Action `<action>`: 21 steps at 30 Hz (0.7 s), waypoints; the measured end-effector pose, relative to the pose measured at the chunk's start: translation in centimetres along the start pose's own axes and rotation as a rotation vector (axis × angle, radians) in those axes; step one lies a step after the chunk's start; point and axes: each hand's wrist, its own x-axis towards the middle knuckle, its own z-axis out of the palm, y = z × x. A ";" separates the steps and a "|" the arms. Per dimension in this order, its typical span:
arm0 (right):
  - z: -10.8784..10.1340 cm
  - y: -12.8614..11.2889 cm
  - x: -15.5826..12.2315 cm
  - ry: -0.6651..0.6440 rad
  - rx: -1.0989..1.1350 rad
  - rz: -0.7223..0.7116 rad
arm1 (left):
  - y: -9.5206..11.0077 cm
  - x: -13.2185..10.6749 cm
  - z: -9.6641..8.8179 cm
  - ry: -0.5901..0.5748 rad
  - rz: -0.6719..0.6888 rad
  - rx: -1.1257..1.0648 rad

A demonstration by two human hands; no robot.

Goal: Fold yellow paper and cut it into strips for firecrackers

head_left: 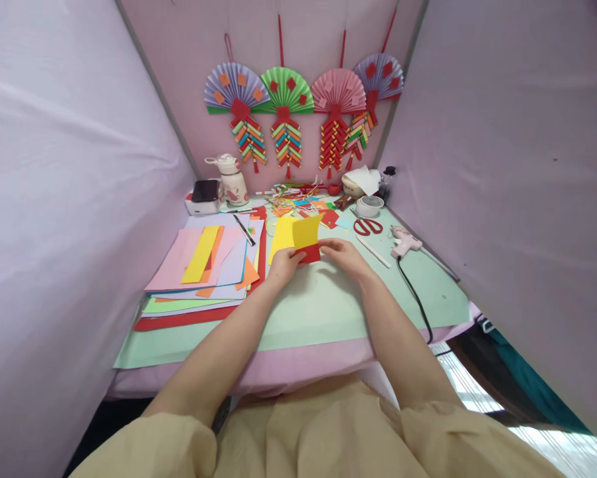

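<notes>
In front of me, a piece of red paper (310,253) is held just above the table, with a folded-up piece of yellow paper (307,231) standing against its far side. My left hand (285,264) is closed on the left end of the red paper, thumb on top. My right hand (345,255) has its fingertips pinched at the right edge of the red paper. Another yellow sheet (280,234) lies flat behind my left hand.
Stacked coloured paper (171,259) lies at left with a utility knife (244,230) on it. Red-handled scissors (368,227), a white pen (374,252) and a corded glue gun (405,242) lie at right. Paper scraps (298,199) and a bottle (233,180) are behind; paper fans (287,89) hang above.
</notes>
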 end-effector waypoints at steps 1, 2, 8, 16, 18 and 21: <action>-0.4 -0.2 0.0 0.005 0.105 0.028 | 0.0 0.1 0.0 0.016 -0.011 -0.031; -0.8 -0.4 -0.1 0.015 0.219 0.061 | -0.1 0.1 -0.1 0.031 -0.020 -0.062; -1.6 -0.6 0.0 0.068 0.506 0.170 | 0.3 0.0 -0.2 0.073 -0.073 -0.193; -1.3 -0.9 -0.1 0.078 0.442 0.180 | 1.0 -0.4 -0.3 0.066 -0.127 -0.233; -1.3 -0.9 -0.1 0.074 0.403 0.172 | 1.1 -0.5 -0.4 0.058 -0.133 -0.234; -1.2 -0.7 -0.1 0.074 0.350 0.151 | 1.3 -0.7 -0.4 0.052 -0.138 -0.228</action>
